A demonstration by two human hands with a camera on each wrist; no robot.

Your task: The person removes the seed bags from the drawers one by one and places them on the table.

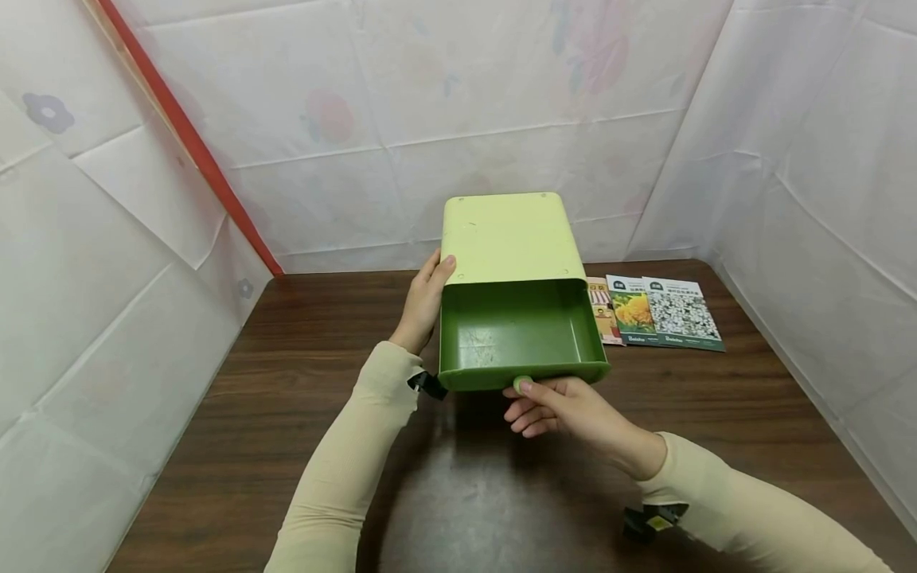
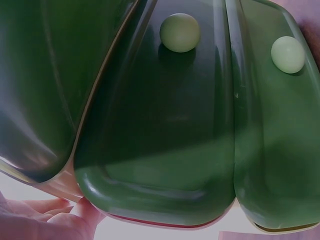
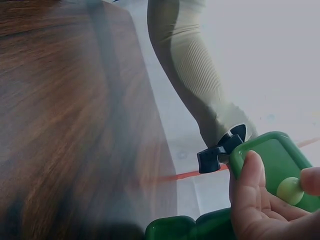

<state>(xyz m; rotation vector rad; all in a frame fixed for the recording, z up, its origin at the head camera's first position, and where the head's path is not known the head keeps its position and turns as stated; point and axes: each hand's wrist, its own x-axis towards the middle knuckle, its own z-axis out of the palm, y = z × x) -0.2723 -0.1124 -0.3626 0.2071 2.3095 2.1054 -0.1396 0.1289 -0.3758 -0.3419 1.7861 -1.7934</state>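
Right grip (image 1: 573, 412) pinches the knob (image 1: 520, 383), the green drawer (image 1: 516, 330) just beyond.

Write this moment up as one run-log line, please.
left hand: against left side of cabinet | right hand: pinches knob | drawer: open | flower packets: right of cabinet

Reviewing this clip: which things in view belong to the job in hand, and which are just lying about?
Apparently part of the job:
pale yellow-green, box-shaped casing, with the left hand against it
open, rectangular green plastic drawer
its round, pale-green knob, pinched by the right hand

Just lying about:
flat, rectangular white-flower packet
flat yellow-flower packet
pink-and-orange illustrated packet
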